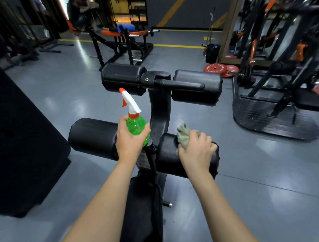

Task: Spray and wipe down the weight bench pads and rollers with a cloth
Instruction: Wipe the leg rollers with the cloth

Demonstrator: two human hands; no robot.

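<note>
Right hand [196,149] pressing cloth [183,135] onto roller [167,155], palm down

Two red plates [215,69] lie on the grey floor [65,92] near a black bin [212,53]. Further back, an orange bench [111,33] carries a blue roll [126,27], beside a yellow line [177,46].

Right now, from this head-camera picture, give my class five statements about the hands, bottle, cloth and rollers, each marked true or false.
1. The left hand holds the green spray bottle. True.
2. The right hand presses the cloth onto the near right roller. True.
3. The cloth is bright blue. False: it is grey-green.
4. The spray bottle's nozzle tip is black. False: it is orange.
5. Red weight plates lie on the floor. True.
</note>
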